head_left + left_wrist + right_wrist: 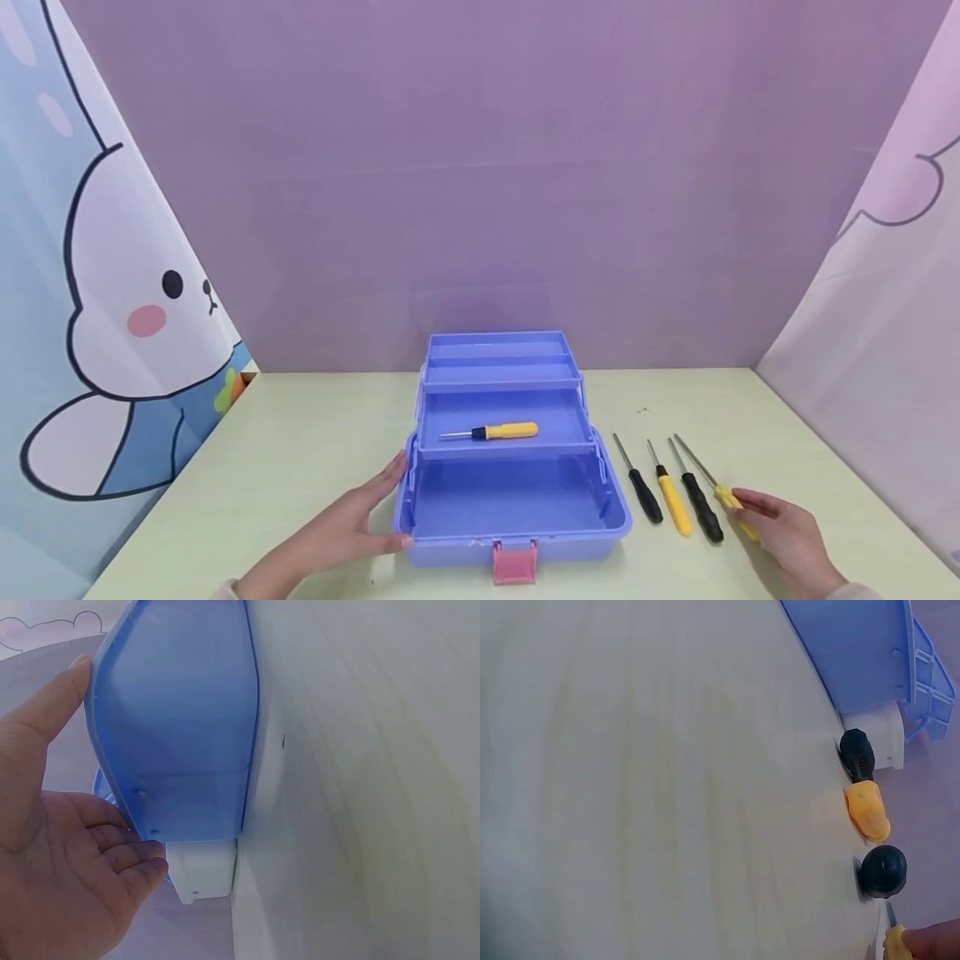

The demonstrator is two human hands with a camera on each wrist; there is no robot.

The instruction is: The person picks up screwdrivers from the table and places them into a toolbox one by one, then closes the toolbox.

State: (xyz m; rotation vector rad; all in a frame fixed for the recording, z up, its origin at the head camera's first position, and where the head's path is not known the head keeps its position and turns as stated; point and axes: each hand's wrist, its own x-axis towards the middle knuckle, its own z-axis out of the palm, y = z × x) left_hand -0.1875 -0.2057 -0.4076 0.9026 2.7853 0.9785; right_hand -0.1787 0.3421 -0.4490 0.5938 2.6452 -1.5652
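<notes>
My right hand (787,533) pinches the yellow handle of a long, straight-shafted metal screwdriver (726,496), rightmost in a row on the pale tabletop (322,433). Collar yellow like the handle; bare grey shaft slants away and leftward; my fingers hide part of the grip. Cannot tell whether it is off the surface.

Beside it: a thick black-handled screwdriver (702,510), a yellow-handled one with black collar (674,506), a slimmer black-handled one (645,497).

My left hand (345,529), thumb and fingers spread apart, touches the left side of a periwinkle plastic toolbox (450,553), pink latch (514,563) in front. Its lower tray (558,412) bears a small yellow-and-black screwdriver (512,430).
</notes>
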